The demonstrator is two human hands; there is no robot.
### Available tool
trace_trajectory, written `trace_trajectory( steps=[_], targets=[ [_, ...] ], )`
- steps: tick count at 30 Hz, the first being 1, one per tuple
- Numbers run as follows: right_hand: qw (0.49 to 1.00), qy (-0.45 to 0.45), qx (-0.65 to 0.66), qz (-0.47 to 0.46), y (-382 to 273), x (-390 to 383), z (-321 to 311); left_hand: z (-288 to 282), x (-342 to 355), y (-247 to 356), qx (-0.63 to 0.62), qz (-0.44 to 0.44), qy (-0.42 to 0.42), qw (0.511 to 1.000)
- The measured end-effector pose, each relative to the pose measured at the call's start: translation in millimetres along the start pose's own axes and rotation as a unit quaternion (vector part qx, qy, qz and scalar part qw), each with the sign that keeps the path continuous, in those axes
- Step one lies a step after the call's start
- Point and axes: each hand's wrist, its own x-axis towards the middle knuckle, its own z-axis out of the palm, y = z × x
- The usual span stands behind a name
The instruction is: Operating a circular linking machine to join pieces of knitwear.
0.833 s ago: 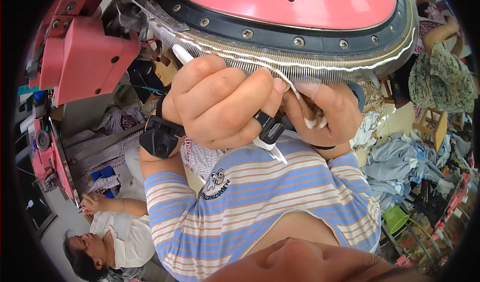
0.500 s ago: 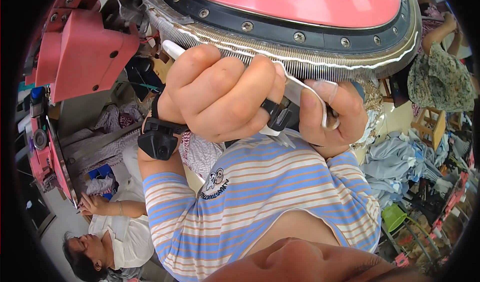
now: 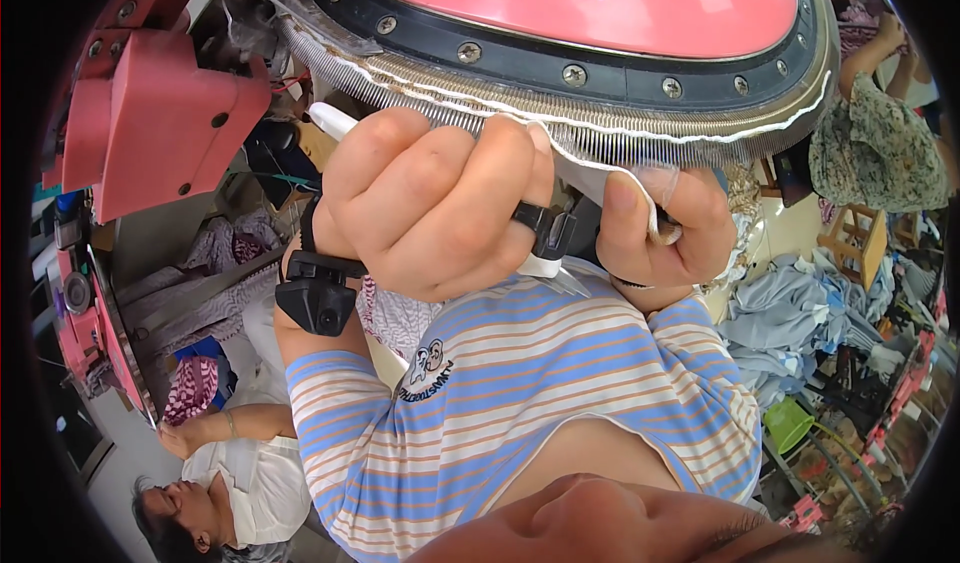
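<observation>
At the ring of fine metal points on a pink-topped round machine, both my hands work close together. My left hand is closed around a white-handled tool; thin metal prongs stick out at its other end, below the fingers. Its upper fingertips touch the edge of a white fabric band by the points. My right hand pinches the free end of this band between thumb and finger, and clear tape wraps a fingertip. A white strand or edge lies along the points. My left palm is hidden.
A pink machine housing stands close on the left. Beyond it a co-worker in white sits at another machine. Light blue garments lie heaped on the right, near a wooden stool and a green basket.
The ring of points has turned a little to the left, its screws shifting with it. My left hand has moved slightly left, still holding the tool. Patterned cloth now shows beside the co-worker's hand.
</observation>
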Motion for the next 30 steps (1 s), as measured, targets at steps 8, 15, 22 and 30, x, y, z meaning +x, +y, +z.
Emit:
trace_trajectory(
  steps=[8, 15, 22, 30],
  targets=[
    [0.996, -0.087, -0.008, -0.009, -7, 6, -5, -11, -9, -2, -0.054, -0.040, -0.019, 0.998],
    [0.992, -0.128, -0.001, -0.007, 2, 0, -2, -18, -3, -4, -0.144, -0.084, -0.052, 0.985],
    [0.975, -0.087, 0.193, 0.061, 2, 2, 4, -19, -4, -4, -0.154, -0.091, -0.047, 0.983],
    [0.989, -0.097, 0.106, 0.029, 1, 1, -6, -13, -1, -2, -0.008, -0.007, -0.074, 0.997]
  ],
)
